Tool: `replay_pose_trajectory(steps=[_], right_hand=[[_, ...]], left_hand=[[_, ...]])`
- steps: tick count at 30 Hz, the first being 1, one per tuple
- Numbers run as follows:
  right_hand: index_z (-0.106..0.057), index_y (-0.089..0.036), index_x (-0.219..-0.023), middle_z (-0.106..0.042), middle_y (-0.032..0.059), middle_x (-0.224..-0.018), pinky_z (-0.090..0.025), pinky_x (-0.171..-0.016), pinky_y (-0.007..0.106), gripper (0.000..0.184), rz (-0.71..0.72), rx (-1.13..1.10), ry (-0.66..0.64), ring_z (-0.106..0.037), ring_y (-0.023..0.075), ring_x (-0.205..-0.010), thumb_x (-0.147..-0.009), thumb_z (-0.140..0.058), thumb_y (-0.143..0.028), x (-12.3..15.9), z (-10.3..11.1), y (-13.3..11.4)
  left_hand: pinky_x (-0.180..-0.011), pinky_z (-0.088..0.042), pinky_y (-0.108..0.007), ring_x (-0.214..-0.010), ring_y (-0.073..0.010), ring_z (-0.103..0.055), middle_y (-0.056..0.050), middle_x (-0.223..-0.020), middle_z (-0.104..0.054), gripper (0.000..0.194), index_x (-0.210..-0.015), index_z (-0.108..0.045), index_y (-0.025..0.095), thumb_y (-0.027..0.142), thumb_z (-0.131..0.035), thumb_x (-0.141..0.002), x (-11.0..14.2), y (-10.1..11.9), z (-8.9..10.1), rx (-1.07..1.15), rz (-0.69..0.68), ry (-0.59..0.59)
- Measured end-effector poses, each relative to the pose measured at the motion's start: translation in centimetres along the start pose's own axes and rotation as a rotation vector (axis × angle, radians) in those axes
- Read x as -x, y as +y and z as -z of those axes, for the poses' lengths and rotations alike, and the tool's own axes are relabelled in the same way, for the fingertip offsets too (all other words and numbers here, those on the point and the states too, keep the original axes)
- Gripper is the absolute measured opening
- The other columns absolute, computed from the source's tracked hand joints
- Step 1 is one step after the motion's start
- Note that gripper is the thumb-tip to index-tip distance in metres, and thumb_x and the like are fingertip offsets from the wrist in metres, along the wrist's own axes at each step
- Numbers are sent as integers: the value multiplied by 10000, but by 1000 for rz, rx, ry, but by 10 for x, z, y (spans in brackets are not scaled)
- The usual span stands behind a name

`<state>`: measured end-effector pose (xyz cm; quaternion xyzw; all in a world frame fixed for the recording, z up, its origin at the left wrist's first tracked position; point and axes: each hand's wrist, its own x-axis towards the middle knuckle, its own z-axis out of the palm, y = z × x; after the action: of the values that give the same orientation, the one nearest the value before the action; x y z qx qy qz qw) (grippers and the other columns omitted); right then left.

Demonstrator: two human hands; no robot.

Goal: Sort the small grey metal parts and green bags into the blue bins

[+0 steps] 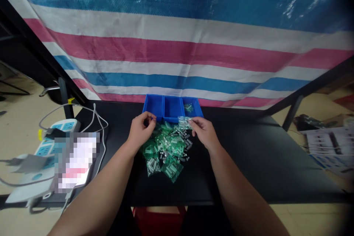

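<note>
Head view: two bare hands over a black table (249, 162);
Left hand (141, 131): fingers pinched together just above the pile, beside the bin's front edge; if they hold something, I cannot tell;
Right hand (203, 132): thumb and fingers grasp a small clear bag (184, 122) just above the pile's far edge;
Pile: a pile of small green-tinted plastic bags (166, 151) with dark metal parts lies between the hands;
Bin: a blue three-compartment bin (172, 119) stands at the table's far edge, just behind the pile; a small bag (188, 107) lies in its right compartment;
Room: table extends well to the right of the right hand; white power strips (52, 143) lie to the left, well apart from the left hand.
</note>
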<state>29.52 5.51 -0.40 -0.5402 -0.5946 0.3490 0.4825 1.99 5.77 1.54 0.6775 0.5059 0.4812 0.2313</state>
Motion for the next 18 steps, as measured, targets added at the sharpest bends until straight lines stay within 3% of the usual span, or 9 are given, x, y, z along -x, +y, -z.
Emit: replay_pose_trajectory(steps=[3,5,8,10,13,15,18], right_hand=[[-635,-197,-818,-499,-57,-597,-315,-352,212,352,-183,-235,-44,-427,78,-397,-772,-765,-521,1,1,-4],[-618,-202,-808,-456,-79,-555,-296,-335,195,359,-238,-332,-65,-411,74,-388,-730,-797,-503,1,2,-8],[-611,-220,-932,-551,-62,-592,-416,-408,211,394,-214,-451,35,-551,117,-481,-715,-794,-494,-2,1,-12],[-577,-236,-1092,-659,-22,-714,-491,-496,241,511,-187,-484,145,-636,148,-593,-709,-791,-498,-5,2,-10],[-498,-254,-1255,-687,-13,-795,-475,-507,247,643,-142,-346,230,-606,141,-587,-728,-785,-484,-6,4,-5],[-544,-249,-1226,-653,-19,-770,-452,-511,248,530,-37,-139,131,-557,131,-573,-781,-753,-445,-3,5,-3],[-684,-238,-1105,-653,39,-867,-495,-619,294,283,184,210,-171,-585,169,-711,-852,-691,-364,5,2,-8]], left_hand=[[-578,-396,-224,-637,-136,-545,17,-650,-580,144,-882,-690,175,281,-594,-879,0,1,0,9,10,-4],[-586,-401,-226,-637,-137,-545,17,-649,-579,147,-883,-689,175,285,-592,-878,0,1,-1,19,11,-8],[-592,-407,-229,-635,-139,-547,16,-648,-577,152,-879,-683,178,294,-586,-878,0,1,-2,31,16,-10],[-595,-411,-230,-638,-141,-548,17,-644,-574,151,-874,-680,179,298,-586,-874,-1,1,-2,33,19,-10],[-597,-413,-232,-641,-142,-547,18,-640,-570,145,-866,-679,178,296,-594,-864,-1,1,-1,33,23,-1],[-598,-413,-233,-642,-140,-543,18,-644,-571,140,-865,-679,176,287,-595,-864,-1,2,-1,36,19,2],[-597,-407,-234,-638,-134,-536,19,-649,-573,132,-871,-681,172,267,-590,-867,-1,2,-1,33,13,-21]])
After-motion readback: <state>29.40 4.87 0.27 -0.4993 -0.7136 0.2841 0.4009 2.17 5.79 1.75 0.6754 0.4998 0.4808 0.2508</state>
